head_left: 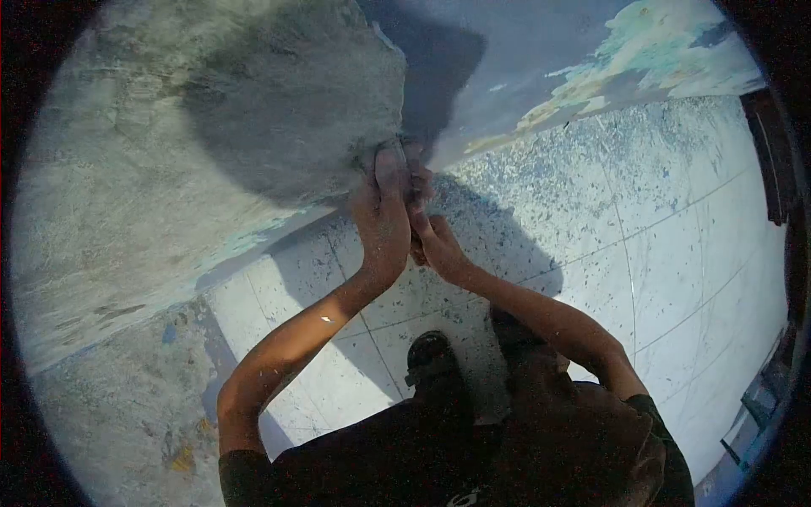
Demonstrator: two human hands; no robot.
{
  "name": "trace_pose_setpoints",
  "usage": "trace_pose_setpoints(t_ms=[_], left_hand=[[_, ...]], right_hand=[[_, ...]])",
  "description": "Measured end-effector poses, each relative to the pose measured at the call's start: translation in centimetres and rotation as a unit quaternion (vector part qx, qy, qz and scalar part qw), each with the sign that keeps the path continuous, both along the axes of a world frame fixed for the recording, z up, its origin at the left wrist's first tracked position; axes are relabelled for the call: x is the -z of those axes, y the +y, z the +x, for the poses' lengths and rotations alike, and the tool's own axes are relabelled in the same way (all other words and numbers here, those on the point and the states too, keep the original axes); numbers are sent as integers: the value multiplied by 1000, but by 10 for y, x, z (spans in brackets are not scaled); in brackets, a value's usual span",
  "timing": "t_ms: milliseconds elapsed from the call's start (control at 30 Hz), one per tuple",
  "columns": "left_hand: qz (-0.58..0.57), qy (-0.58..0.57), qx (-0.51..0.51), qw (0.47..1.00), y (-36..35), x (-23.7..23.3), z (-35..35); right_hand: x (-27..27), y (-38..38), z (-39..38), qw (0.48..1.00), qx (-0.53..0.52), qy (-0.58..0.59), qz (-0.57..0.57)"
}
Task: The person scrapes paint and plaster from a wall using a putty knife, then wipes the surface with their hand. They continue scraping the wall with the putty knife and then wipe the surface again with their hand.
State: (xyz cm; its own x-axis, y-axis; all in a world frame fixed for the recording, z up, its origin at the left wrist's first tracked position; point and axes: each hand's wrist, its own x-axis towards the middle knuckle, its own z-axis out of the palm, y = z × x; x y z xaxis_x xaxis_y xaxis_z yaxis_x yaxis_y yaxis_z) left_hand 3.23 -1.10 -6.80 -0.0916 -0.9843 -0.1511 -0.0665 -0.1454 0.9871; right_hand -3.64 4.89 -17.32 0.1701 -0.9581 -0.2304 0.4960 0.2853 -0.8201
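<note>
1. Left hand (382, 218): raised to the wall's (101, 253) outer corner, fingers curled shut against it and pressed close to the other hand, probably to steady the work.
2. Right hand (437, 243): set just beneath and touching the left. Its fingers are hidden, so it cannot be told whether they are open or what is pinched.
3. Plaster (253, 110): a grey, rough patch spread over the wall's upper part. Its right edge ends at the corner, where both hands are applied.
4. Blue face (524, 51): found beyond the corner, its paint flaked towards the upper right.
5. Floor (676, 237): pale speckled tiles, met by the wall's bottom edge.
6. Shoe (427, 351): planted on the floor, below the hands.
</note>
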Motion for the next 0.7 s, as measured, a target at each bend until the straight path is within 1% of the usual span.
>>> trace_pose_setpoints(t_ms=[67, 100, 133, 200, 233, 267, 300, 333, 400, 467, 533, 600, 667, 700], left_hand=[[15, -1, -5, 1000, -1, 4, 1], [17, -9, -9, 1000, 1, -4, -5], [23, -18, -12, 1000, 1, -7, -8], [3, 7, -2, 1000, 4, -1, -4], [-20, 23, 1, 1000, 0, -2, -4], [-14, 15, 6, 1000, -1, -2, -3], [-6, 7, 11, 1000, 2, -2, -1], [2, -1, 16, 1000, 2, -2, -1], [0, 22, -8, 1000, 1, -4, -7], [11, 25, -21, 999, 12, -3, -3], [-8, 24, -12, 1000, 5, -5, -3], [15, -10, -18, 1000, 3, -10, -5], [23, -38, -21, 999, 0, -13, -8], [25, -51, -21, 998, 3, -25, -12]], right_hand=[[7, -1, -3, 1000, -5, 19, -3], [5, -4, -4, 1000, -5, 28, -3], [5, -8, -7, 999, -7, 28, -31], [6, -3, -6, 997, -16, 20, -69], [9, -3, -4, 999, -15, 10, -49], [13, -4, -1, 999, -14, 1, -33], [6, -5, -1, 1000, -12, -7, -14], [1, -5, -2, 1000, -13, -5, -19], [-6, 1, -4, 1000, -11, -6, -18], [0, 10, 3, 1000, -3, 9, 1], [6, 2, 1, 999, 2, 32, -14], [9, -5, 0, 998, 1, 54, -42], [12, -8, -2, 999, -2, -10, -41], [10, -2, -2, 998, -4, -45, -32]])
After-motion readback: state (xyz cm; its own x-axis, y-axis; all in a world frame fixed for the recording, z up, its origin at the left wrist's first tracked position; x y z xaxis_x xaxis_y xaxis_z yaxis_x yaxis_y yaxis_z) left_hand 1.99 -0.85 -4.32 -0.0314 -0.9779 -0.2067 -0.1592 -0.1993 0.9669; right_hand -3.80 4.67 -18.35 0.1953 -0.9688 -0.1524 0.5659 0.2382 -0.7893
